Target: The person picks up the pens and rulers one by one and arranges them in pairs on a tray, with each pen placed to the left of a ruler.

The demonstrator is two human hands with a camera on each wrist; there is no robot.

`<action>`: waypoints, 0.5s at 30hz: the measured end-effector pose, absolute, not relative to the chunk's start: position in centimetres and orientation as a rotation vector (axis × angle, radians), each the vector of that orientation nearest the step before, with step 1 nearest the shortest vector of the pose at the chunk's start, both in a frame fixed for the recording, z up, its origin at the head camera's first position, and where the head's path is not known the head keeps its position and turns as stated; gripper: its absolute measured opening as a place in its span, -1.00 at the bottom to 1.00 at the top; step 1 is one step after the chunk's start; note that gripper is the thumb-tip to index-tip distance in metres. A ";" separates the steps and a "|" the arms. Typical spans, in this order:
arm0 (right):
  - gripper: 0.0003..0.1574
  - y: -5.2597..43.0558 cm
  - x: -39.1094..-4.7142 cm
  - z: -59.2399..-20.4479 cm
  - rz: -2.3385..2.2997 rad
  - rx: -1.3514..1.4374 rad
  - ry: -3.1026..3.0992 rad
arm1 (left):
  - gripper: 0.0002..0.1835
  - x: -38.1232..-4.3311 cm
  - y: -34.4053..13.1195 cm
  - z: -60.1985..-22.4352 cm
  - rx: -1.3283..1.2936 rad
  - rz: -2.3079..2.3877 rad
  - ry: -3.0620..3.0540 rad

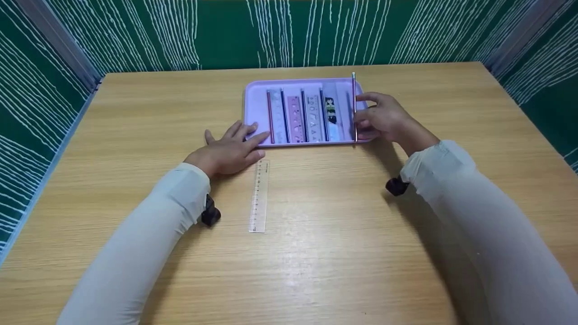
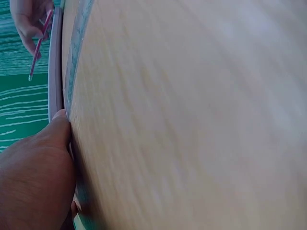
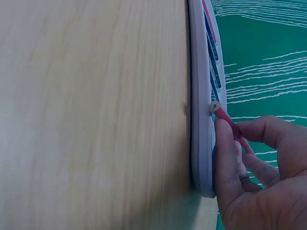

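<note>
A red pencil (image 1: 354,83) is pinched between the thumb and fingers of my right hand (image 1: 384,115), over the right end of a purple tray (image 1: 249,101). In the right wrist view the pencil's blunt end (image 3: 215,106) overlaps the tray's near rim. My left hand (image 1: 228,153) lies with fingers spread at the tray's front left corner, fingertips right at the rim. Inside the tray stand a red pencil (image 1: 270,117), several dark pencils (image 1: 285,115), a pink stencil ruler (image 1: 295,119) and a clear stencil ruler (image 1: 312,117), side by side.
A clear ruler (image 1: 258,198) lies on the wooden table (image 1: 316,253) in front of the tray, just beside my left thumb. Near the tray's right end is a black, green and blue patterned item (image 1: 332,115). Green walls with white streaks (image 1: 293,34) surround the table.
</note>
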State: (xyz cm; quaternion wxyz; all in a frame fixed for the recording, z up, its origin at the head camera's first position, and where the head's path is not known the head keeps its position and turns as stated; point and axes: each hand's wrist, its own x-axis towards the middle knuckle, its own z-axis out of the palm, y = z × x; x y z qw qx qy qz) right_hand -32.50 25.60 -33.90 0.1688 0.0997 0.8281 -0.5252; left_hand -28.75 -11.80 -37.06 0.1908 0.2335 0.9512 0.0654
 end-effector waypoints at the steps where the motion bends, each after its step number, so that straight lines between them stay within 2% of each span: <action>1: -0.13 25.5 -32.6 -34.0 -1.486 0.289 2.359 | -0.33 -28.8 -11.8 -37.1 0.656 0.181 2.673; 15: -0.17 23.8 -33.5 -34.5 -1.326 0.356 2.431 | -0.34 -28.7 -11.8 -37.0 0.653 0.177 2.681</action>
